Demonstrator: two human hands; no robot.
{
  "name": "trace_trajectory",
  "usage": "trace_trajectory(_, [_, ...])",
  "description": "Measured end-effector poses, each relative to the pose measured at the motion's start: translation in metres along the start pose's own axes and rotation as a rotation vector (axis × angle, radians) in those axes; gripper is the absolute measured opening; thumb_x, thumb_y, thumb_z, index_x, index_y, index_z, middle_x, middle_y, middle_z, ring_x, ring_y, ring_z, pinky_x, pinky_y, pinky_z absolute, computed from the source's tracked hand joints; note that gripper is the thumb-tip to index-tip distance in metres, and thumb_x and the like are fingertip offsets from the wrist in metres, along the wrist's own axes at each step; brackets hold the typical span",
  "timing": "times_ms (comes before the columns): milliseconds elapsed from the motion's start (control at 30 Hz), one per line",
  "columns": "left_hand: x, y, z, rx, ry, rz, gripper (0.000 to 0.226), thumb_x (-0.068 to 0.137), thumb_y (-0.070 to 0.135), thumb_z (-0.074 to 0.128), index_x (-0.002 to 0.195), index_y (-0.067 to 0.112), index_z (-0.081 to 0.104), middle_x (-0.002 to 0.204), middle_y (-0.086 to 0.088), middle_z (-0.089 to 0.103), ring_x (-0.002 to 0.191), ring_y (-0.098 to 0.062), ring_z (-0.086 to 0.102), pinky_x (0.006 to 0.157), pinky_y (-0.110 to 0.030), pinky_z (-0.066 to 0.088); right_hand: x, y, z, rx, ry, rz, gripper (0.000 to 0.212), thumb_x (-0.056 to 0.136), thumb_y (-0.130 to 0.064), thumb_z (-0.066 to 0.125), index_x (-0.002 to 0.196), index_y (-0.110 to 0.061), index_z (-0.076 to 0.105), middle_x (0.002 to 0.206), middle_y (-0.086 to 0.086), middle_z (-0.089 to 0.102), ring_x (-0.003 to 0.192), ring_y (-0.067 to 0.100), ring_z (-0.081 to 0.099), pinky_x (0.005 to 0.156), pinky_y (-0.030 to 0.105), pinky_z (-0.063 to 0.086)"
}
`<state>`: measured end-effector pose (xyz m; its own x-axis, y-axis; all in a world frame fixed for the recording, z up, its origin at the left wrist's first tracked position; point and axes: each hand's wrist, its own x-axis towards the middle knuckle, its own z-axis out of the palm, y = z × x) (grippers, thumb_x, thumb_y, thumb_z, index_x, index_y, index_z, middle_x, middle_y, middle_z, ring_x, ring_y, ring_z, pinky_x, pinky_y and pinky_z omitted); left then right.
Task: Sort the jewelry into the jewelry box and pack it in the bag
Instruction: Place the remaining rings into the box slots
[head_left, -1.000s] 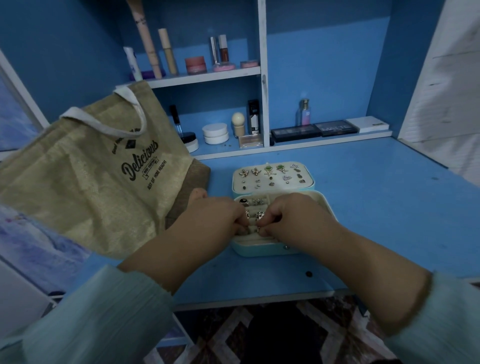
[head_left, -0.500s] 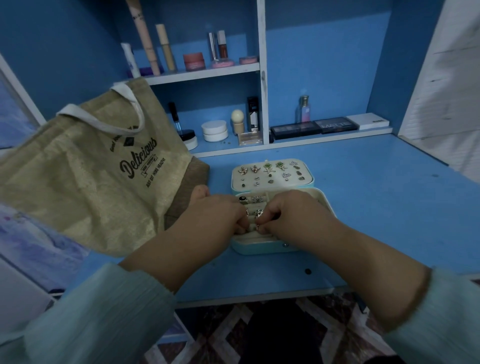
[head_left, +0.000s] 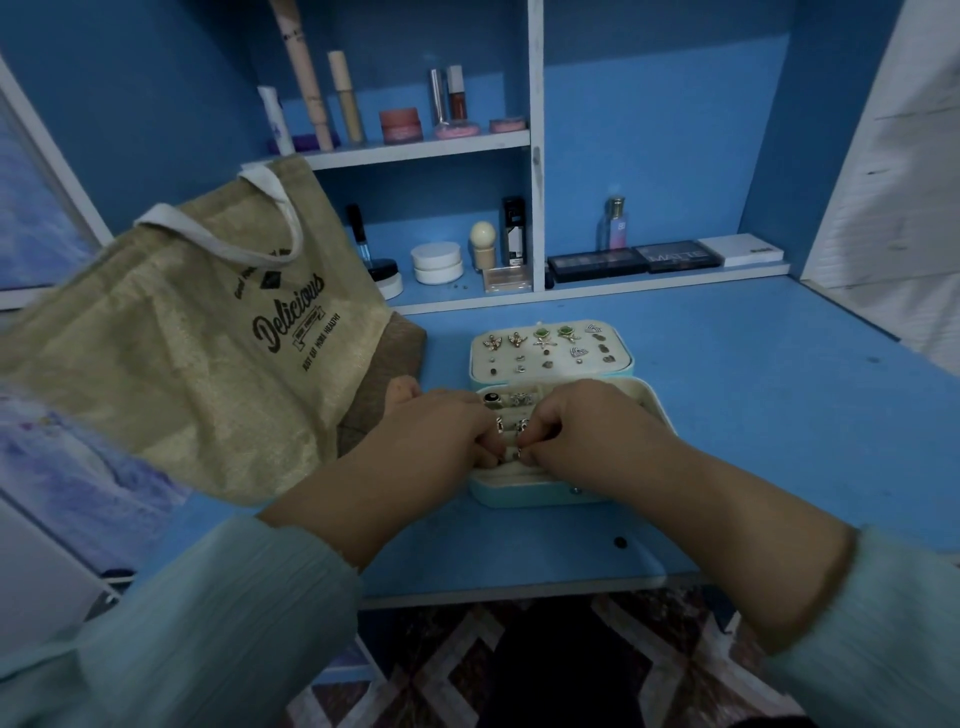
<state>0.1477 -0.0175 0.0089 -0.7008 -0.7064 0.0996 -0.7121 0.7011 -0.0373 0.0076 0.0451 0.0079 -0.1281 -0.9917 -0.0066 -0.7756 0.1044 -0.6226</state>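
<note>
- While the box (head_left: 524, 486) is lying open, both hands, left (head_left: 441, 436) and right (head_left: 587, 426), are pinching a ring (head_left: 511, 453) with curled fingers (head_left: 524, 451).
- Sorting step is going on; next is needing gentle pressing into the slot.

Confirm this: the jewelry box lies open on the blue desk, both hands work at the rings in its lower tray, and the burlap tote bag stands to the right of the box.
One thing is wrong. The head view shows the burlap tote bag to the left of the jewelry box, not the right. The rest holds: the box lies open on the blue desk, and the left hand and right hand work at its rings.
</note>
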Motion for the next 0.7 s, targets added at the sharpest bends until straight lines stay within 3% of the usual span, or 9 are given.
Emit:
trace_trajectory(100, [0.0028,0.0024,-0.0039,0.004,-0.043,-0.007,0.008,0.089,0.027,0.057,0.086,0.032,0.063,0.102,0.011,0.056,0.105,-0.007,0.048,0.087,-0.032,0.011,0.0010,-0.0021,-0.0010,-0.069,-0.010,-0.032,0.011,0.085,-0.023,0.064,0.090,-0.021,0.074,0.080,-0.009,0.062,0.054,0.001,0.046,0.050,0.008,0.038])
trace_trajectory(200, [0.0032,0.0002,-0.0029,-0.001,-0.035,-0.004,0.010,0.088,0.026,0.058,0.085,0.034,0.062,0.096,0.012,0.054,0.104,-0.007,0.050,0.088,-0.032,0.012,0.0005,-0.0045,-0.0021,-0.129,-0.006,-0.049,0.012,0.086,-0.023,0.062,0.090,-0.021,0.073,0.092,-0.006,0.067,0.057,0.002,0.045,0.052,0.006,0.034])
trace_trajectory(300, [0.0029,-0.0018,-0.0004,-0.017,-0.028,-0.023,0.010,0.088,0.024,0.059,0.088,0.032,0.065,0.099,0.012,0.057,0.103,-0.005,0.050,0.093,-0.033,0.013,-0.0007,-0.0064,-0.0064,-0.219,0.022,-0.060,0.011,0.086,-0.026,0.062,0.089,-0.025,0.072,0.097,-0.009,0.066,0.076,0.006,0.054,0.047,0.003,0.031])
trace_trajectory(400, [0.0051,-0.0020,0.0005,-0.015,-0.037,-0.033,0.010,0.088,0.027,0.059,0.092,0.032,0.067,0.101,0.012,0.058,0.102,-0.007,0.051,0.089,-0.031,0.011,0.0004,-0.0061,-0.0080,-0.224,0.013,-0.066,0.011,0.085,-0.025,0.062,0.087,-0.023,0.072,0.093,-0.009,0.065,0.087,0.010,0.058,0.049,0.002,0.033])
trace_trajectory(500, [0.0060,-0.0009,-0.0018,0.000,-0.075,-0.049,0.012,0.089,0.029,0.059,0.096,0.033,0.068,0.099,0.012,0.060,0.101,-0.008,0.051,0.080,-0.030,0.010,0.0014,-0.0055,-0.0028,-0.232,0.001,-0.128,0.013,0.085,-0.020,0.061,0.074,-0.020,0.068,0.081,-0.009,0.055,0.080,0.010,0.053,0.053,0.012,0.035])
trace_trajectory(600, [0.0046,0.0000,-0.0052,0.017,-0.102,-0.054,0.016,0.090,0.032,0.056,0.101,0.037,0.067,0.098,0.011,0.056,0.103,-0.010,0.051,0.092,-0.032,0.014,0.0038,-0.0040,0.0013,-0.256,-0.004,-0.176,0.014,0.085,-0.019,0.059,0.079,-0.011,0.070,0.091,-0.001,0.057,0.083,0.014,0.053,0.068,0.020,0.040])
trace_trajectory(700, [0.0001,-0.0005,-0.0078,0.028,-0.098,-0.043,0.021,0.092,0.036,0.052,0.108,0.041,0.064,0.103,0.012,0.056,0.107,-0.008,0.050,0.101,-0.035,0.015,0.0039,-0.0003,-0.0061,-0.201,-0.033,-0.169,0.013,0.083,-0.022,0.064,0.090,-0.019,0.074,0.078,-0.012,0.055,0.075,0.005,0.052,0.057,0.007,0.035])
